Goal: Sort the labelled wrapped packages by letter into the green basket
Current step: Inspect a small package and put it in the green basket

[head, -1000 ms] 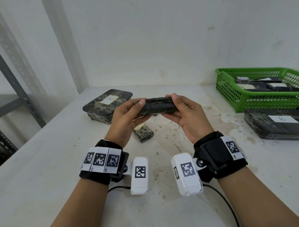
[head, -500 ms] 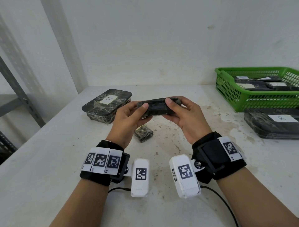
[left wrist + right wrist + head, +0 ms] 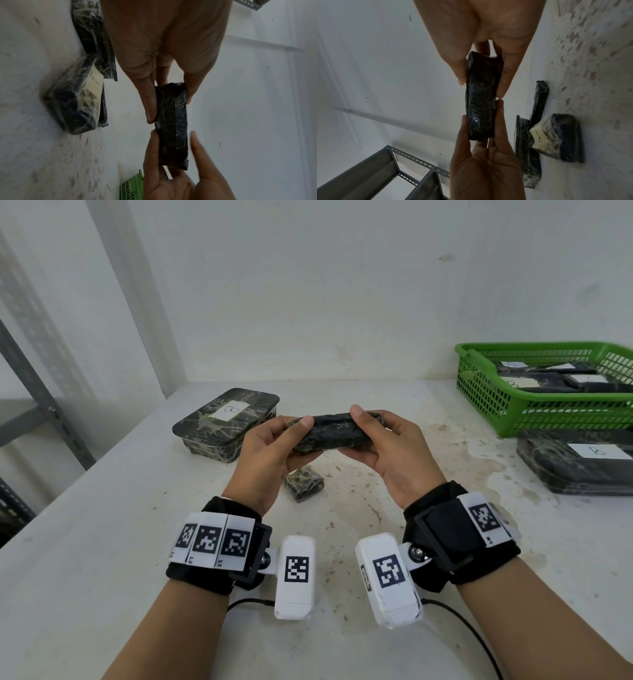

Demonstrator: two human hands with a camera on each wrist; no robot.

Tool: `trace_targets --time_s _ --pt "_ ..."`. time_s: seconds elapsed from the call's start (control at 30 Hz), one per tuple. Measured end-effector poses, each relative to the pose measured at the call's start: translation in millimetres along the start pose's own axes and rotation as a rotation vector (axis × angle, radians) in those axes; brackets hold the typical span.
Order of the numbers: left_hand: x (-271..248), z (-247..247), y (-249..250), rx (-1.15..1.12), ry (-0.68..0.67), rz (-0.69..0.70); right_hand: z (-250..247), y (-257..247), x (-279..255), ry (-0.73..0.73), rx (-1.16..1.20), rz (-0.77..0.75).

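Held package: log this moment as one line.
held package | left hand and right hand grip its ends | above table | label not visible | green basket part-filled

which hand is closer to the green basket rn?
Right. The right hand grips the right end of the held package, on the side toward the green basket. The left hand grips its left end, farther from the basket.

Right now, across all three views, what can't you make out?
- Held package: no label shows in any view; left hand and right hand cover its ends.
- Small package on the table: head view, left hand hides part; wrist views blur its label.
- Packages in the green basket: head view, labels too small, right edge cuts them.
- Tray beside the basket: cut by the right edge.
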State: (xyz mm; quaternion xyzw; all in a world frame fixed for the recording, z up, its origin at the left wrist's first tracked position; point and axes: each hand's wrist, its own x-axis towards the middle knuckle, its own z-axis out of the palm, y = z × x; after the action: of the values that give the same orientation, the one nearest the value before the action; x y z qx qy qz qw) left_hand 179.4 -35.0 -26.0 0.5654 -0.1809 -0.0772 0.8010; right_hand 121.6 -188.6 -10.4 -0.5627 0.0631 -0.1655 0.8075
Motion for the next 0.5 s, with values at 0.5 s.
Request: trace_targets --time_s 0.5 --pt "-3.7 0.2 6.3 -0.053 -0.067 0.022 3.2 1.8 -3.0 0.036 -0.055 -0.072"
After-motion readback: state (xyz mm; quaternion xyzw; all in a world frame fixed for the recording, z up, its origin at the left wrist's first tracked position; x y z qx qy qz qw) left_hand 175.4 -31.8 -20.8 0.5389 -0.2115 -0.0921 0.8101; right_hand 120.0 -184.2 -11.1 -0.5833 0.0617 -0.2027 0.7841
